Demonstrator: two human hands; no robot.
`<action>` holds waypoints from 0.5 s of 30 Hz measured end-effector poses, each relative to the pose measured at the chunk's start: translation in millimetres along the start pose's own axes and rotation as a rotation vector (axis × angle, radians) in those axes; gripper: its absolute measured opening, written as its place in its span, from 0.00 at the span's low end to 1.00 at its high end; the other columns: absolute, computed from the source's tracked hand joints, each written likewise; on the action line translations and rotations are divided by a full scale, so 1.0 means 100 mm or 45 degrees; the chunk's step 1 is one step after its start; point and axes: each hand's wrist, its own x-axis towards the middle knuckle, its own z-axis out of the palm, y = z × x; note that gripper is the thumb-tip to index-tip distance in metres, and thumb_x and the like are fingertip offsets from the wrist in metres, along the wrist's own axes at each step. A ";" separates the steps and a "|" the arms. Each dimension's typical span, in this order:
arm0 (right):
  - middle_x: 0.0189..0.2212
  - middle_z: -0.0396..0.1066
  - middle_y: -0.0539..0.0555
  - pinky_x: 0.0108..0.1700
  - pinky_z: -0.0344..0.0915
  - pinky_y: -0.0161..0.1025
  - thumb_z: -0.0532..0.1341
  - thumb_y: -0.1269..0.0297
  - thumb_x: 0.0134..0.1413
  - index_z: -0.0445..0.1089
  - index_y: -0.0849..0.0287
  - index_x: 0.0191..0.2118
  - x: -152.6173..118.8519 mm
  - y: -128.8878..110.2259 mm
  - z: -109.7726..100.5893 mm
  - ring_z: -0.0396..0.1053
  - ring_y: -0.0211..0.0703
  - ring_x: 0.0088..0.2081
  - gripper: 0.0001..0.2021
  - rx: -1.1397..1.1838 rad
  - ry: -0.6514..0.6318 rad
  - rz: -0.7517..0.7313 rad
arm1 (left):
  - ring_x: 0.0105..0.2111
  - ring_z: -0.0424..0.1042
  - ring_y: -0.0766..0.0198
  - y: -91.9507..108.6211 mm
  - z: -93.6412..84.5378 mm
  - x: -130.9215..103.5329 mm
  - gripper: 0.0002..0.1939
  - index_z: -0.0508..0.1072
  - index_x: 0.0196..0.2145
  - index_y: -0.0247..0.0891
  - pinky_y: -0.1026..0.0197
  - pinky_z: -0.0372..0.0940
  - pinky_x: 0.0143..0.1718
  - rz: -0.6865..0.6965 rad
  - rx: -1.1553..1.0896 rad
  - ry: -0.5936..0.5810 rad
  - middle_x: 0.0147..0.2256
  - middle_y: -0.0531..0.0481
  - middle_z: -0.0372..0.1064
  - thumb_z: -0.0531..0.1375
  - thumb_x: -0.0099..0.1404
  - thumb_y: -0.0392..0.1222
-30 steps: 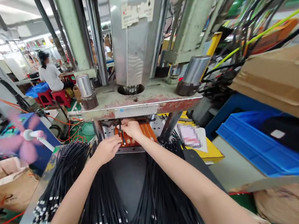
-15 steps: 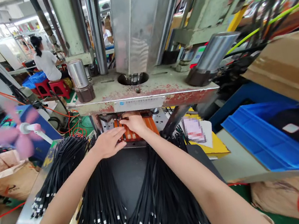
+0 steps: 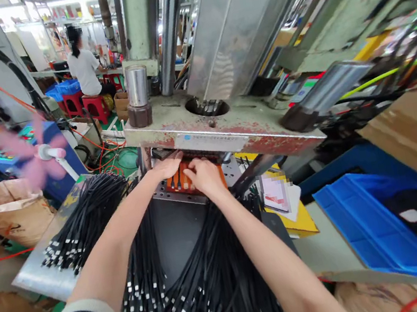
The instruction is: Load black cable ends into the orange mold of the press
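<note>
- Since half a second ago, my view has swung left; the left hand (image 3: pixel 167 168) has moved off the front of the orange block (image 3: pixel 185 175) to its back-left side, and the right hand (image 3: pixel 207 177) now sits farther right on it.
- Left hand: palm down, fingers stretched out and close together beneath the press plate (image 3: pixel 262 142); I cannot tell whether it grips anything.
- Right hand: half-curled, thumb and forefinger near each other at the block's surface; I cannot tell if something is pinched between them.
- Between the hands, black cable ends (image 3: pixel 178 181) lie on the block, which sits on a metal plate with holes (image 3: pixel 231 172).
- Nearer me, thick bunches of black cables (image 3: pixel 220 267) with pale tips spread across a dark tabletop (image 3: pixel 177 231).
- To the right: a yellow board (image 3: pixel 303 223), then a blue tray (image 3: pixel 360 226).
- To the left: a blurred pink fan (image 3: pixel 33 157); far behind it, a person in white (image 3: pixel 84 73) sits on a red stool (image 3: pixel 97 108).
</note>
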 end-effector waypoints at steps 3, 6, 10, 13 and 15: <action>0.34 0.74 0.58 0.41 0.62 0.41 0.57 0.61 0.64 0.71 0.59 0.37 -0.39 0.36 -0.15 0.72 0.51 0.38 0.09 -0.074 0.088 0.072 | 0.54 0.70 0.55 0.00 0.03 -0.60 0.25 0.57 0.63 0.32 0.56 0.64 0.53 -0.098 0.087 0.124 0.56 0.38 0.68 0.38 0.76 0.46; 0.31 0.75 0.62 0.35 0.62 0.44 0.54 0.56 0.66 0.73 0.60 0.35 -0.89 0.65 -0.25 0.74 0.56 0.35 0.15 -0.359 -0.165 0.333 | 0.47 0.73 0.46 -0.03 0.10 -1.14 0.20 0.67 0.54 0.31 0.50 0.67 0.46 -0.314 0.290 0.114 0.46 0.35 0.72 0.49 0.72 0.46; 0.33 0.76 0.64 0.37 0.65 0.46 0.55 0.53 0.66 0.76 0.59 0.35 -1.23 0.68 -0.24 0.75 0.60 0.38 0.17 -0.424 -0.608 0.369 | 0.46 0.72 0.41 -0.13 0.20 -1.36 0.12 0.71 0.43 0.28 0.48 0.66 0.43 -0.529 0.274 0.021 0.44 0.28 0.70 0.52 0.68 0.37; 0.37 0.77 0.62 0.40 0.66 0.45 0.54 0.61 0.66 0.76 0.58 0.38 -1.24 0.61 -0.20 0.76 0.57 0.42 0.14 -0.342 -0.587 0.396 | 0.41 0.75 0.46 -0.24 0.16 -1.30 0.10 0.70 0.40 0.30 0.50 0.66 0.42 -0.512 0.160 0.050 0.39 0.33 0.72 0.50 0.70 0.37; 0.37 0.77 0.62 0.41 0.67 0.46 0.53 0.59 0.67 0.77 0.58 0.39 -1.21 0.59 -0.18 0.75 0.58 0.43 0.16 -0.311 -0.543 0.462 | 0.38 0.75 0.54 -0.29 0.09 -1.28 0.08 0.68 0.39 0.34 0.56 0.66 0.41 -0.443 0.081 0.056 0.35 0.41 0.72 0.51 0.71 0.38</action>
